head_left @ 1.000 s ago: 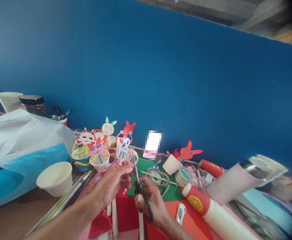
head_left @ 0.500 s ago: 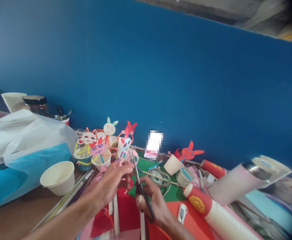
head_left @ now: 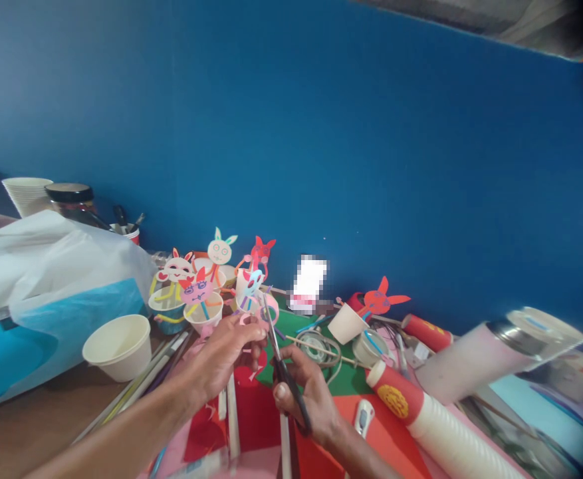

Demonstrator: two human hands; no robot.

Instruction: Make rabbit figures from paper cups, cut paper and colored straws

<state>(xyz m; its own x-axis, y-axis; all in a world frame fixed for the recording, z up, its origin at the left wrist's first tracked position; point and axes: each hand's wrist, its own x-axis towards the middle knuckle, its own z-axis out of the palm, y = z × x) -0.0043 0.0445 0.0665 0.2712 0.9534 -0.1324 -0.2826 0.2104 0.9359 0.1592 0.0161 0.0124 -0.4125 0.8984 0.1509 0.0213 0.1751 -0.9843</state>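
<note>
Pink paper is pinched beside upright scissors at lower centre of the frame.
The pink paper [head_left: 244,318] seems gripped between the nearly closed thumb and fingers of the left hand [head_left: 236,346]; the scissors [head_left: 284,374] are held by their black handles in the curled right hand [head_left: 311,392]. Whether paper is touched by the blades cannot be told. Cuts are best kept short, with the paper turned and fingertips kept behind the blades.

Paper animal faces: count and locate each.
6. Beyond the left hand, from left: white face, pink face, green-eared face, bluish face, red face. Right, by tilted cup: orange-red face. More may hide.
</note>
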